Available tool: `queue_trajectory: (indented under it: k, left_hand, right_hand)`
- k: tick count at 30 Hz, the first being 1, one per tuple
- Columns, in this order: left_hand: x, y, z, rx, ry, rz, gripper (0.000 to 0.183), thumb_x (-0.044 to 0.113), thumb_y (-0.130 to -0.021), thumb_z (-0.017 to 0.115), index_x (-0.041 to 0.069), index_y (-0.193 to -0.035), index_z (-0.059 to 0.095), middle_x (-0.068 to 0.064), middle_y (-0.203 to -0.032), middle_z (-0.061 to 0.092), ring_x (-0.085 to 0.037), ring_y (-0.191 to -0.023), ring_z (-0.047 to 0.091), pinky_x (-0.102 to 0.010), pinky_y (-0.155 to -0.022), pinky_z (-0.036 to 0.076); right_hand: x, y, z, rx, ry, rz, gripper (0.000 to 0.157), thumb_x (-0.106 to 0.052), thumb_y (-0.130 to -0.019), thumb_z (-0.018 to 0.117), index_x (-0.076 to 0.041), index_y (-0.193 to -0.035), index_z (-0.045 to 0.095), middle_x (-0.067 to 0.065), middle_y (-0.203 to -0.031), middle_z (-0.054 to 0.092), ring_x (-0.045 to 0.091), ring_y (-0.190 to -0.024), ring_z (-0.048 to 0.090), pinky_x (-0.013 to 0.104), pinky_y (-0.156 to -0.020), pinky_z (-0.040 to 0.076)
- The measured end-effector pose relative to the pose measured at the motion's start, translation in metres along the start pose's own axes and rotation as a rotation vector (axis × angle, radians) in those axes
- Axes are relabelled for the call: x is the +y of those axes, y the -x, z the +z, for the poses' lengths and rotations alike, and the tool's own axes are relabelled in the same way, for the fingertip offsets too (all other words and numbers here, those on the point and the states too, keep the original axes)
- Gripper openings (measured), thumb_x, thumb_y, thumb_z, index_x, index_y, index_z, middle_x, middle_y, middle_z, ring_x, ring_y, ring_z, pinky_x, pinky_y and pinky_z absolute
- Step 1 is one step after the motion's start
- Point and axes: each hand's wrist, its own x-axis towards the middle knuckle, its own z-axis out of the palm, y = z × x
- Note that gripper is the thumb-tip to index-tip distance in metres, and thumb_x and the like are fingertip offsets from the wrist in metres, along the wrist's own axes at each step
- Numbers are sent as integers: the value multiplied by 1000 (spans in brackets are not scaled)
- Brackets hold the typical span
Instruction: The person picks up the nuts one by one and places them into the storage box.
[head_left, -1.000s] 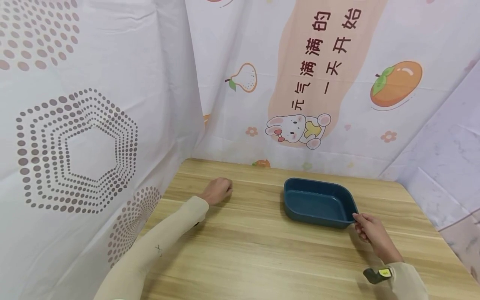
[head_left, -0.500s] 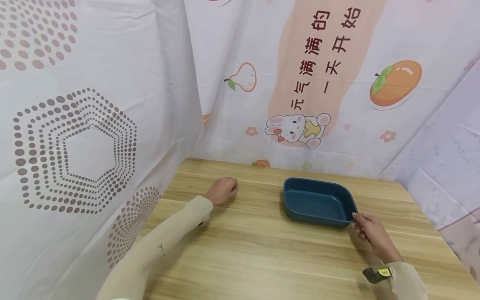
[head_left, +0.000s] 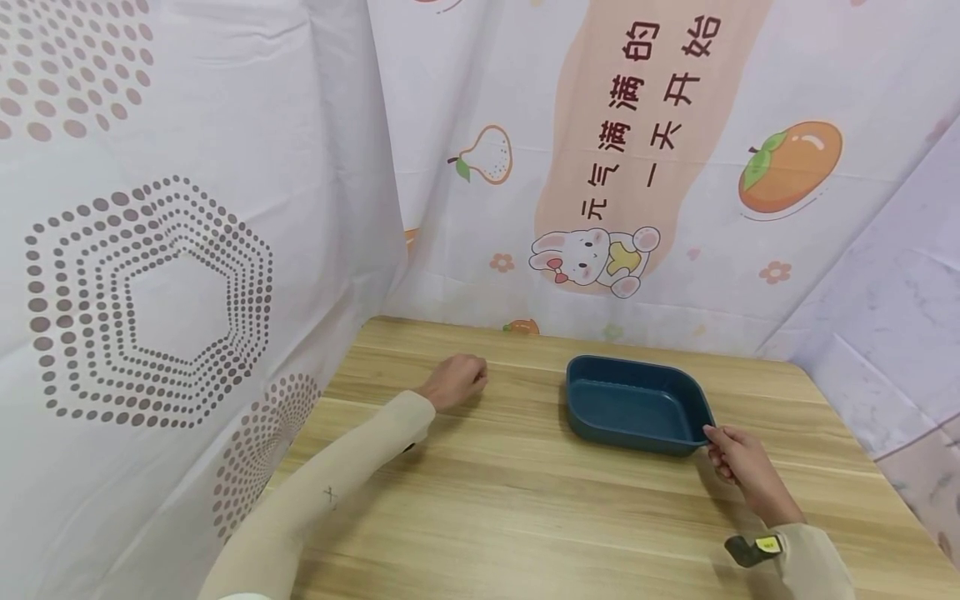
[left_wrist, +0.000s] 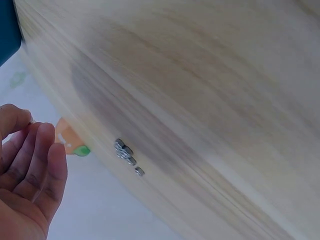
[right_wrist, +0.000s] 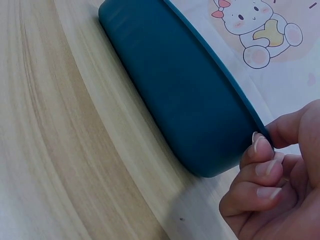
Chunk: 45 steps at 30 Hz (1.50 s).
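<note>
Right hand [head_left: 744, 468] on rim [right_wrist: 226, 75] of blue tray [right_wrist: 170, 75], inner floor [head_left: 630, 408] visible.

Soft light, diffuse shadows, sheen on tabletop [head_left: 525, 533]

The head camera is looking forward and down over the counter [head_left: 510, 517] from farther back. Close by the left grip [left_wrist: 30, 180], a wrist camera is facing the far edge, tilted; the right wrist's is peering closely at the blue tray [right_wrist: 175, 85], sharing it with the head view.
</note>
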Motion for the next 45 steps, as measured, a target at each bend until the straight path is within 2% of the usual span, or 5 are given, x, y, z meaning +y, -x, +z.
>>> queue_trajectory:
  k: [17,29,45]
  left_hand:
    - [21,-13,3,0,22,60,12,10,-91,58,11,-82,66,4,-77,64,-4,-62,53,-17,-58,45]
    - [32,-21,7,6,-11,109,12,12,-92,57,13,-82,65,6,-75,61,-4,-62,51,-16,-59,45]
    - [46,-27,11,-9,-31,114,12,18,-93,58,15,-84,65,8,-77,62,-3,-62,51,-16,-56,43]
  right_hand:
    - [-1,1,0,8,23,9,46,-38,-100,47,4,-83,52,-4,-61,46,5,-46,38,23,-40,35]
    - [-2,2,1,13,22,2,45,-36,-100,47,4,-82,51,-4,-61,45,5,-46,38,22,-40,34]
    - [-1,2,2,15,11,-8,44,-34,-101,47,6,-81,50,-4,-60,45,5,-45,37,23,-39,33]
